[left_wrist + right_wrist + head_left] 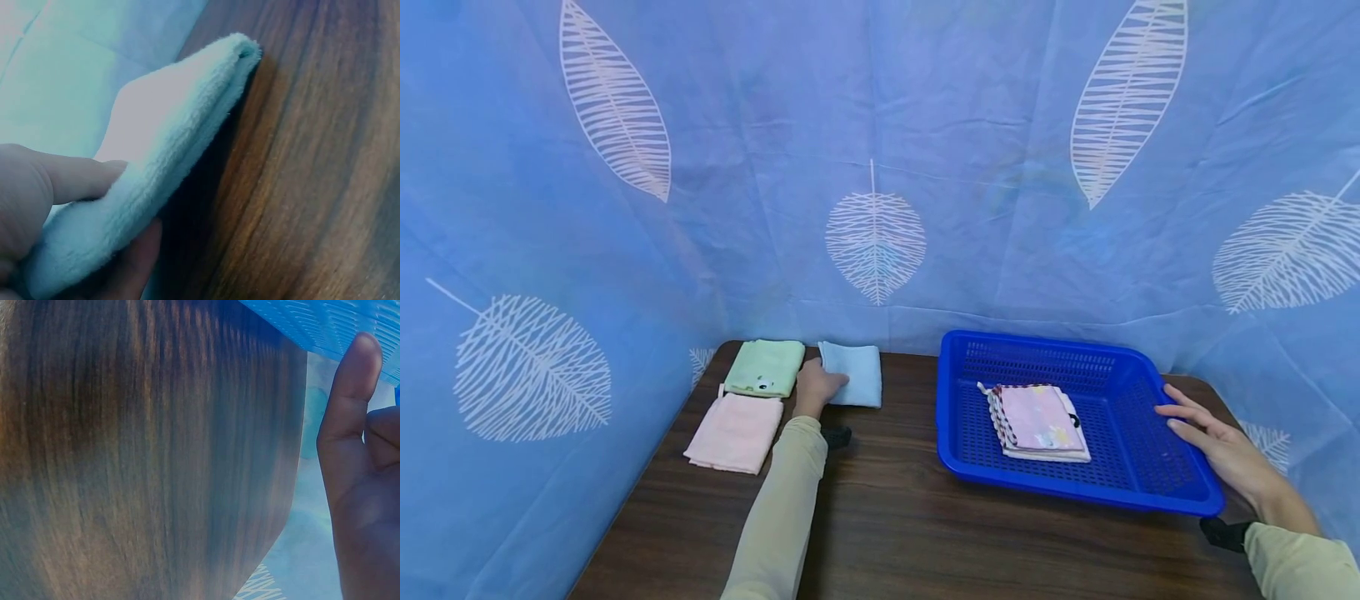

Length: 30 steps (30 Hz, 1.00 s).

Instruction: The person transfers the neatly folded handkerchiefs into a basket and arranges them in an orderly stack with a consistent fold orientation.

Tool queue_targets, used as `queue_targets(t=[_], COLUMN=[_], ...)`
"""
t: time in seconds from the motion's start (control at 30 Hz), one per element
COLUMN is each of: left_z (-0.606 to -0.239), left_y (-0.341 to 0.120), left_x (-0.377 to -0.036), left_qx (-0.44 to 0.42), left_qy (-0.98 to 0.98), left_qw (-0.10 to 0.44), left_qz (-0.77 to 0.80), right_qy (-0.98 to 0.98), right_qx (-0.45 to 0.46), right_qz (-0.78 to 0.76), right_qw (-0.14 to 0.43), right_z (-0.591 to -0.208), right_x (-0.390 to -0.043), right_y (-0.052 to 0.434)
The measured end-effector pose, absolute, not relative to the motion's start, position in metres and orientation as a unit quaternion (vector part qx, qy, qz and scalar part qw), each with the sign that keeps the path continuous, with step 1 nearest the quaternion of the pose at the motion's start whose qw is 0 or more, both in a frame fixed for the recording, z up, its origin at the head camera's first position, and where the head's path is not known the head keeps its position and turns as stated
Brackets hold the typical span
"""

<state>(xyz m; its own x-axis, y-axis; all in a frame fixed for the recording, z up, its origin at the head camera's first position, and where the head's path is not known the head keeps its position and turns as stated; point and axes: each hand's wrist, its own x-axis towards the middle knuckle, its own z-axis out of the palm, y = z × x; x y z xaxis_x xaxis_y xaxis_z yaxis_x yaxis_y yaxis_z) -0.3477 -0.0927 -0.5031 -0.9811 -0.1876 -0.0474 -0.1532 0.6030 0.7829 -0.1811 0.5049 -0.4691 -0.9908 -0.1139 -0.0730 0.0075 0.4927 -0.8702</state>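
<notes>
A folded light blue towel [861,379] lies at the back of the table, and my left hand [818,387] pinches its left edge. The left wrist view shows the thumb on top of the towel [169,119] and a finger beneath it. My right hand [1225,454] touches the right rim of a blue plastic basket [1030,483], its fingers fairly straight across the edge. In the right wrist view the thumb points up in front of the basket [300,328]. Inside the basket lies a small stack of folded towels [1041,421], pink with a checked border on top.
Left of my left hand are a folded green towel [765,367] with a small face and a folded pink towel [737,432]. They lie on a dark wooden table [895,533]. A blue curtain [760,208] with white leaf patterns hangs behind and beside the table.
</notes>
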Motion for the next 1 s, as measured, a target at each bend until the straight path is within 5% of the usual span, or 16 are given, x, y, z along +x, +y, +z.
queue_targets(t=[1.0], left_z=[-0.468], left_y=[-0.094], left_x=[-0.34], left_qx=[0.103], left_qy=[-0.767], left_qw=[0.04], left_qz=[-0.633], right_qy=[0.862], right_qx=[-0.02], right_qz=[-0.502], right_qw=[0.059], right_z=[-0.47], right_x=[-0.181], right_y=[0.504])
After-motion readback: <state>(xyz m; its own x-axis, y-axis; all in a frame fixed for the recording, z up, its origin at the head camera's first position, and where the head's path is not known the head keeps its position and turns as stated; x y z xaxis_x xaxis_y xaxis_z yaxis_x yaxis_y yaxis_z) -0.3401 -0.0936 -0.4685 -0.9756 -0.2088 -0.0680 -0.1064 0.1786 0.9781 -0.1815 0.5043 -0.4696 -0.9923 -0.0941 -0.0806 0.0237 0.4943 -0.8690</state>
